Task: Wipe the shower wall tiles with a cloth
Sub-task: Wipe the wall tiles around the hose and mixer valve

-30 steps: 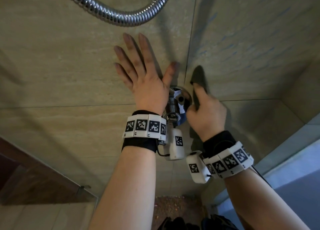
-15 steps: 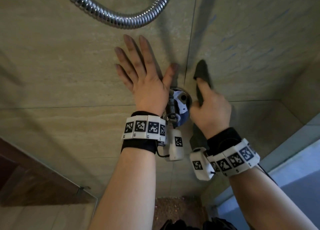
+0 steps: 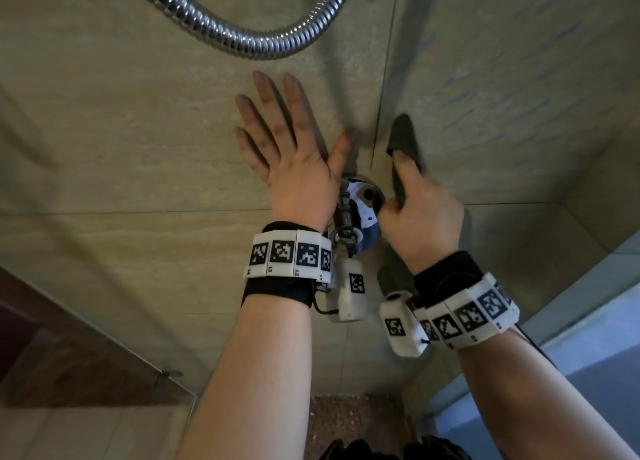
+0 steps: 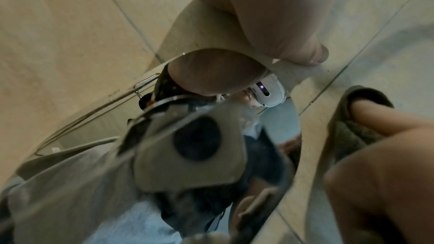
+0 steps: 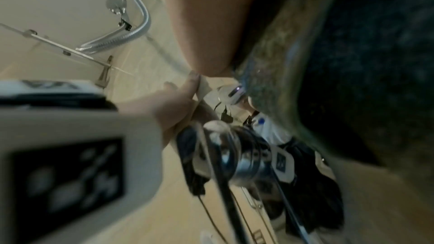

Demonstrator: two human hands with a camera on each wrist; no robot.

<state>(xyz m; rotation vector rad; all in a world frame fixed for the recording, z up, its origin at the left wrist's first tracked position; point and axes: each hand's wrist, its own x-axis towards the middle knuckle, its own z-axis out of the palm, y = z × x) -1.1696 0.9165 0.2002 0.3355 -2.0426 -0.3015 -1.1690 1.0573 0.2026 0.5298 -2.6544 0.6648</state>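
Observation:
Beige wall tiles (image 3: 121,120) fill the head view. My left hand (image 3: 291,148) lies flat on the wall with fingers spread, just left of a vertical grout line. My right hand (image 3: 420,214) holds a dark grey cloth (image 3: 405,137) against the tile right of that line, the forefinger stretched out along it. The cloth's lower end hangs below my wrist (image 3: 393,272). In the left wrist view the cloth (image 4: 359,116) wraps the fingertip. In the right wrist view the cloth (image 5: 352,62) fills the right side.
A chrome shower valve (image 3: 356,210) juts from the wall between my wrists. A ribbed metal hose (image 3: 242,40) loops above my hands. A side wall and ledge (image 3: 588,286) close in at the right. A glass panel edge (image 3: 162,373) stands at lower left.
My right hand with the cloth has slid a little to the right and up along the tile. My left hand has stayed flat on the wall.

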